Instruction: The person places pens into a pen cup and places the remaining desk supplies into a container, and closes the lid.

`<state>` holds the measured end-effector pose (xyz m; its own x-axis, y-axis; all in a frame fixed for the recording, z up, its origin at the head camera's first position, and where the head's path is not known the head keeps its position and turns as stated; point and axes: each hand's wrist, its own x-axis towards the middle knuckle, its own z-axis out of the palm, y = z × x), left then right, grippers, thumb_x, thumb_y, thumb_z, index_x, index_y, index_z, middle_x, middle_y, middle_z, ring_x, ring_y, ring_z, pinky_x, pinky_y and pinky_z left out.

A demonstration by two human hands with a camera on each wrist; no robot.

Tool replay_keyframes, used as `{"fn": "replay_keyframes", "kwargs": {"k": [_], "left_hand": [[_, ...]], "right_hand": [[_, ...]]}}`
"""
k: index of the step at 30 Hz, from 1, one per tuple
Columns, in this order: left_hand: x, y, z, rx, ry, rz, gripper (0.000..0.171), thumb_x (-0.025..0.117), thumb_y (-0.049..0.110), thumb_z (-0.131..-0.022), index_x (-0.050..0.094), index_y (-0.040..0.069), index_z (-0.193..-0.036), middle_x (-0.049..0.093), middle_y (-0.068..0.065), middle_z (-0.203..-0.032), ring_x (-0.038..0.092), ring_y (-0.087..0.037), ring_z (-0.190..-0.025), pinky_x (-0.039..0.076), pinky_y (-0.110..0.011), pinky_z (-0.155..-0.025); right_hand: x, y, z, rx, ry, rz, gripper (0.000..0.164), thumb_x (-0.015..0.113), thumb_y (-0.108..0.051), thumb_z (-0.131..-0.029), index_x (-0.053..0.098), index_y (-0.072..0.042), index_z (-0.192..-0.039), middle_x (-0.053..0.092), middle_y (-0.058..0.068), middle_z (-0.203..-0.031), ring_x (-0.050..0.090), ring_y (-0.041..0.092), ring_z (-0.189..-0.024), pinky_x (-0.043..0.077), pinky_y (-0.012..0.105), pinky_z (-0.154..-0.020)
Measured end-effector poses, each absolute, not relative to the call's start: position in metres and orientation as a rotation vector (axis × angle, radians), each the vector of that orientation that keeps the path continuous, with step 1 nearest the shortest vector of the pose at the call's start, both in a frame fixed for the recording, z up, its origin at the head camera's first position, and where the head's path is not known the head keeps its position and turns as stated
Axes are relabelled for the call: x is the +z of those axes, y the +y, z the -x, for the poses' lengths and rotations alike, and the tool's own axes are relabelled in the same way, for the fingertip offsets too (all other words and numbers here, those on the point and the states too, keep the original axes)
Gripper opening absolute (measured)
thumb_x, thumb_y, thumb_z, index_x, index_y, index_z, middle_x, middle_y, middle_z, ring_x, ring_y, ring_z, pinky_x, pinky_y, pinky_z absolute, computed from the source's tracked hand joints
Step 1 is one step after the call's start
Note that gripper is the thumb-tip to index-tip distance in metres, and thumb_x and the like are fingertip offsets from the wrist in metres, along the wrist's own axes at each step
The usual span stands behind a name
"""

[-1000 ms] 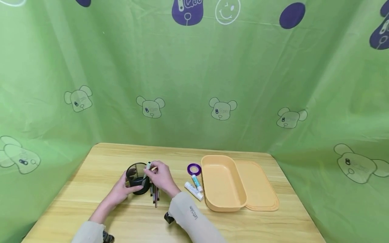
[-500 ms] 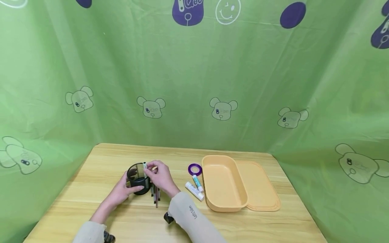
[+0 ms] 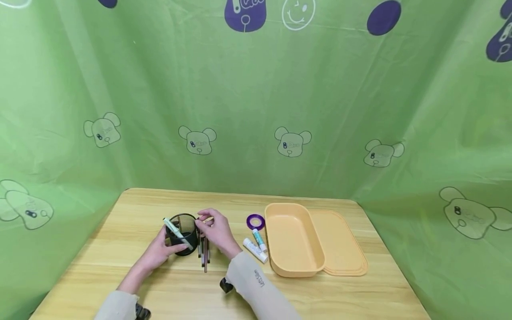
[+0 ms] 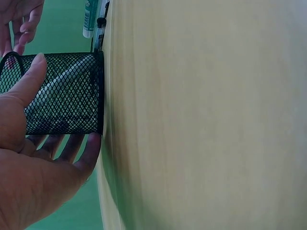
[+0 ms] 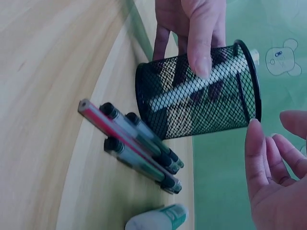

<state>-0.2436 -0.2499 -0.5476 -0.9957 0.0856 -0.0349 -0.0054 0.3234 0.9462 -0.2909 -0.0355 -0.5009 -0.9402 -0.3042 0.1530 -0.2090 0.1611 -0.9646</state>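
Note:
A black mesh pen holder [image 5: 180, 122] stands upright at the left of the table. My left hand [image 3: 155, 254] grips its side, thumb at the front and fingers round the back. A pale marker [image 3: 173, 228] leans inside it, its top end sticking out past the left of the rim. My right hand [image 3: 218, 233] holds nothing; its fingers are loosely bent, with a fingertip right at the rim in the right wrist view. Several dark-capped pens [image 5: 136, 160] and a reddish pencil [image 5: 108, 123] lie together beside the holder, partly below my right hand in the head view.
Two glue sticks, one white [image 3: 255, 250] and one teal-labelled [image 3: 259, 240], lie right of the pens. Behind them is a purple tape roll [image 3: 250, 226]. An orange box [image 3: 294, 271] stands further right, beside its flat lid [image 3: 344, 249]. A green curtain [image 3: 248, 178] surrounds the table.
My right hand has let go of the marker, which now leans to the left inside the pen holder. That hand has drawn slightly right. My left hand keeps its grip on the holder.

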Motion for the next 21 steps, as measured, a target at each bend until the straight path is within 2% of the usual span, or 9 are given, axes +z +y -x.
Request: {"fn": "replay_keyframes", "kwargs": {"k": [2,3,7,9,11,15,18,21], "left_hand": [[-0.547,-0.250,0.243,1.780,2.488,-0.071,0.104,0.083,0.027,-0.087,0.016,0.011,-0.164,0.022,-0.026,-0.168,0.016,-0.051,-0.155,0.011,-0.072,-0.123],[-0.546,-0.249,0.243,1.774,2.493,-0.070,0.104,0.083,0.028,-0.087,0.016,0.010,-0.165,0.023,-0.026,-0.168,0.016,-0.051,-0.155,0.011,-0.072,-0.123],[-0.545,-0.249,0.242,1.773,2.496,-0.069,0.101,0.083,0.026,-0.087,0.019,0.009,-0.163,0.032,-0.027,-0.164,0.025,-0.052,-0.152,0.015,-0.072,-0.123],[-0.545,-0.248,0.241,1.775,2.499,-0.068,0.100,0.083,0.025,-0.087,0.020,0.008,-0.163,0.036,-0.027,-0.161,0.029,-0.053,-0.149,0.018,-0.072,-0.122],[-0.545,-0.248,0.241,1.781,2.497,-0.077,0.100,0.083,0.024,-0.087,0.020,0.007,-0.163,0.037,-0.028,-0.160,0.031,-0.053,-0.148,0.019,-0.071,-0.122],[-0.546,-0.248,0.241,1.789,2.496,-0.090,0.100,0.083,0.023,-0.087,0.020,0.007,-0.163,0.038,-0.029,-0.160,0.034,-0.053,-0.147,0.023,-0.070,-0.121],[-0.547,-0.249,0.243,1.784,2.504,-0.077,0.101,0.083,0.024,-0.087,0.020,0.007,-0.163,0.038,-0.028,-0.160,0.036,-0.052,-0.146,0.026,-0.069,-0.121],[-0.549,-0.249,0.243,1.772,2.510,-0.066,0.102,0.084,0.026,-0.086,0.019,0.008,-0.163,0.038,-0.028,-0.160,0.038,-0.052,-0.145,0.028,-0.068,-0.121]], "right_hand": [[-0.503,-0.032,0.292,-1.935,2.330,0.479,0.032,0.073,-0.009,-0.095,0.067,0.000,-0.125,0.066,0.008,-0.103,0.063,0.012,-0.075,0.066,0.044,-0.071],[-0.505,-0.030,0.293,-1.933,2.336,0.461,0.032,0.073,-0.009,-0.095,0.067,0.000,-0.125,0.066,0.007,-0.103,0.063,0.012,-0.075,0.066,0.044,-0.071],[-0.512,-0.023,0.293,-1.887,2.366,0.361,0.031,0.072,-0.009,-0.095,0.067,-0.001,-0.124,0.066,0.006,-0.101,0.070,0.030,-0.077,0.065,0.046,-0.068],[-0.517,-0.021,0.291,-1.846,2.377,0.298,0.032,0.071,-0.010,-0.095,0.066,-0.001,-0.126,0.067,0.006,-0.101,0.072,0.038,-0.081,0.062,0.041,-0.061],[-0.521,-0.019,0.289,-1.814,2.385,0.250,0.032,0.071,-0.009,-0.096,0.065,-0.001,-0.126,0.067,0.006,-0.101,0.073,0.039,-0.081,0.059,0.034,-0.056],[-0.529,-0.018,0.284,-1.738,2.438,0.213,0.032,0.071,-0.006,-0.095,0.065,0.000,-0.125,0.067,0.006,-0.099,0.072,0.029,-0.072,0.052,0.022,-0.048],[-0.535,-0.019,0.279,-1.650,2.542,0.246,0.032,0.073,-0.004,-0.092,0.067,0.001,-0.123,0.068,0.005,-0.095,0.067,0.017,-0.068,0.054,0.020,-0.053],[-0.539,-0.019,0.276,-1.535,2.682,0.276,0.032,0.075,-0.005,-0.090,0.069,0.002,-0.121,0.070,0.005,-0.092,0.062,0.009,-0.071,0.056,0.021,-0.063]]}}
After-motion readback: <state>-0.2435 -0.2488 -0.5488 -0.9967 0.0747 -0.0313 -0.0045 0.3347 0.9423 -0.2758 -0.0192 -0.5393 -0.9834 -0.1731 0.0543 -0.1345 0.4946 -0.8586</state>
